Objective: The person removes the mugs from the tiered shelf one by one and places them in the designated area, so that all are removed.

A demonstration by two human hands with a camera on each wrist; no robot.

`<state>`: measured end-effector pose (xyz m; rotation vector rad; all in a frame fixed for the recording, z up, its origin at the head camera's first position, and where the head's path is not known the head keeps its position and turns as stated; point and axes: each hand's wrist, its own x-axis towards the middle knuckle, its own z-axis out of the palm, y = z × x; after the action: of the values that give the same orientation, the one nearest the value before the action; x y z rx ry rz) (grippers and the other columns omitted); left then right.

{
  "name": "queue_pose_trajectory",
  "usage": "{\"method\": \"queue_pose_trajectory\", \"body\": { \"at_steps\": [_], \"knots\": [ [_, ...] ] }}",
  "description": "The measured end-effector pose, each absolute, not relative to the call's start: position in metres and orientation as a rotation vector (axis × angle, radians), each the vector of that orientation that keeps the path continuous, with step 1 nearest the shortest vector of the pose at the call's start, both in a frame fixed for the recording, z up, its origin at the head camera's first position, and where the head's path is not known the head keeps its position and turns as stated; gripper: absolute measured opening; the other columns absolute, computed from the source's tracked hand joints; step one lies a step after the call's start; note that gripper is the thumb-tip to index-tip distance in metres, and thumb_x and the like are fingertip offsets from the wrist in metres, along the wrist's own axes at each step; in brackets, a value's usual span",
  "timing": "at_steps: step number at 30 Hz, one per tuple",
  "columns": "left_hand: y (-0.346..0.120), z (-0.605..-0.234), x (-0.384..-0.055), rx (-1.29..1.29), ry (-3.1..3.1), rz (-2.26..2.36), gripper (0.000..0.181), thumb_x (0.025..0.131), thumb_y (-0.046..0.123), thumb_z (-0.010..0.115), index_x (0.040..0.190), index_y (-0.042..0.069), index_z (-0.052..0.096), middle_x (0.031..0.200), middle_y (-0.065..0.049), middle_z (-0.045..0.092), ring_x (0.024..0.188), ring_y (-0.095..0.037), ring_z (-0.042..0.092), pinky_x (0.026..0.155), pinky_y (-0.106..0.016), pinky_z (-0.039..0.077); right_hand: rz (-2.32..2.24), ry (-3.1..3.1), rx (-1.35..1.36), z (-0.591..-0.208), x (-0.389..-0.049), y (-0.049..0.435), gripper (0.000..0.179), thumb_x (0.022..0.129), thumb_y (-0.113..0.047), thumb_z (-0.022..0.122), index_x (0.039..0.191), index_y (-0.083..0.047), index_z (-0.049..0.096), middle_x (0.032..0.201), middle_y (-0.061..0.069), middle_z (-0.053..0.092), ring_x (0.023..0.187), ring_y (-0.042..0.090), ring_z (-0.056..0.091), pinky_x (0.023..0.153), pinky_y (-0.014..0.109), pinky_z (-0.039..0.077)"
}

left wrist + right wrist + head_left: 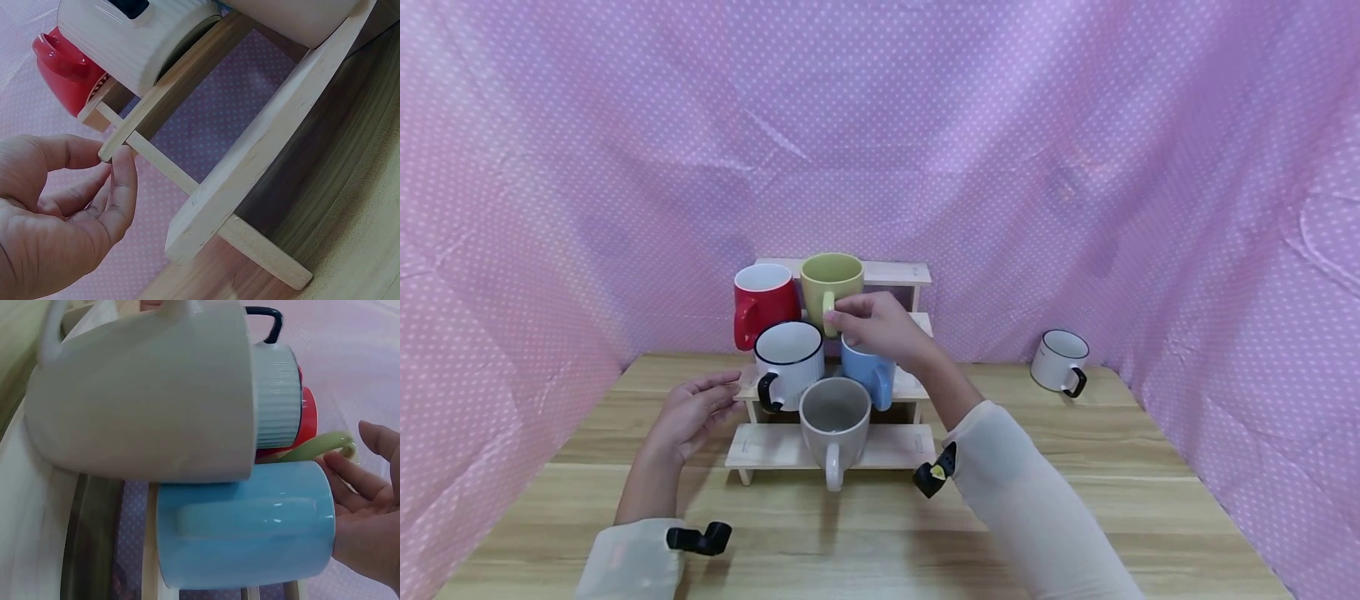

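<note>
In the left wrist view, my left hand (75, 206) pinches the end of a plank of the tiered wooden rack (250, 162) between thumb and fingertip. My right hand (880, 327) is at the handle of a green mug (832, 279) on a rear tier. Its fingertips touch the handle, while the thumb stands apart from it in the right wrist view. A red mug (764, 304) is left of the green one. In front are a white black-rimmed mug (790, 367) and a blue mug (250, 531), partly behind my right hand. A grey mug (835, 421) sits on the lowest tier.
Another white mug with a black handle (1060, 362) stands apart on the wooden table (1022, 517), back right. Pink polka-dot cloth (880, 150) hangs behind and on both sides.
</note>
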<state>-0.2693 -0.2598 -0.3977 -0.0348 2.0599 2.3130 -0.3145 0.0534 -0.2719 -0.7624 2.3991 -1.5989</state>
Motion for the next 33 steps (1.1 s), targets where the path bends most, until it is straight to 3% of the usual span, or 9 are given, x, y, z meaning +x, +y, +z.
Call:
{"method": "queue_pose_trajectory", "body": {
  "at_steps": [6, 14, 22, 33],
  "knots": [
    [-0.26, -0.398, -0.269, -0.035, 2.054, 2.321, 0.042, 0.105, 0.005, 0.056, 0.143, -0.012, 0.046, 0.107, 0.003, 0.063, 0.095, -0.008, 0.065, 0.096, -0.029, 0.058, -1.595, 2.297, -0.704, -0.266, -0.321, 0.054, 0.03, 0.101, -0.031, 0.068, 0.122, -0.01, 0.073, 0.114, 0.007, 0.067, 0.101, 0.025, 0.062, 0.089, 0.034, 0.061],
    [-0.259, -0.398, -0.268, -0.046, 2.062, 2.301, 0.048, 0.105, 0.007, 0.057, 0.146, -0.013, 0.042, 0.109, 0.002, 0.063, 0.095, -0.009, 0.066, 0.095, -0.027, 0.059, -1.68, 2.138, -0.606, -0.258, -0.325, 0.05, 0.027, 0.102, -0.023, 0.066, 0.114, 0.0, 0.073, 0.119, 0.009, 0.066, 0.112, 0.025, 0.062, 0.091, 0.035, 0.06],
    [-0.258, -0.398, -0.269, -0.056, 2.08, 2.296, 0.049, 0.105, 0.007, 0.057, 0.146, -0.014, 0.041, 0.109, 0.002, 0.063, 0.095, -0.008, 0.066, 0.096, -0.028, 0.058, -1.971, 1.741, -0.363, -0.255, -0.322, 0.042, 0.03, 0.102, -0.008, 0.064, 0.123, 0.013, 0.061, 0.134, 0.023, 0.06, 0.122, 0.034, 0.062, 0.104, 0.046, 0.055],
    [-0.258, -0.398, -0.269, -0.05, 2.054, 2.323, 0.044, 0.105, 0.004, 0.056, 0.143, -0.014, 0.044, 0.104, 0.002, 0.063, 0.092, -0.009, 0.066, 0.092, -0.025, 0.06, -2.013, 1.821, -0.29, -0.258, -0.311, 0.03, 0.034, 0.1, -0.012, 0.067, 0.123, 0.013, 0.061, 0.136, 0.017, 0.052, 0.126, 0.032, 0.058, 0.095, 0.037, 0.06]
  ]
}}
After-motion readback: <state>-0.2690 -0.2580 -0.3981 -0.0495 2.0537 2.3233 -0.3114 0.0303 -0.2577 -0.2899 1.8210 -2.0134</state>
